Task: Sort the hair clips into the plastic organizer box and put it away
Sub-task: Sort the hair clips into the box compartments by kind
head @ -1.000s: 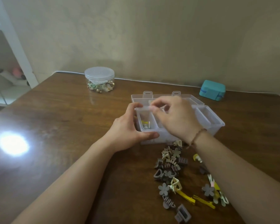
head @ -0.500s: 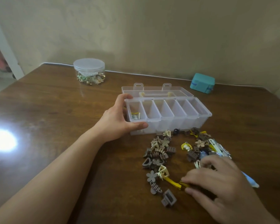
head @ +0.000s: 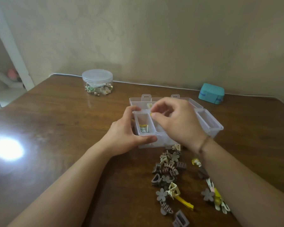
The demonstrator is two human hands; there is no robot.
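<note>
A clear plastic organizer box (head: 210, 123) lies open on the brown table, its lid flat behind it. My left hand (head: 127, 135) grips its left end. My right hand (head: 175, 122) hovers over the left compartments, fingertips pinched on a small yellow hair clip (head: 150, 114). The leftmost compartment holds a few yellow and pale clips (head: 143, 128). A pile of grey, beige and yellow hair clips (head: 169, 167) lies on the table in front of the box, partly hidden by my right forearm.
A round clear jar with a lid (head: 97, 82) stands at the back left. A small teal case (head: 211, 93) sits at the back right by the wall. A bright light reflection (head: 7, 149) shows on the table at left. A white shelf (head: 8, 51) stands beyond the table's left edge.
My right hand went down to the clip pile, picked a yellow clip, and came back up over the box's left compartments. My left hand stayed on the box.
</note>
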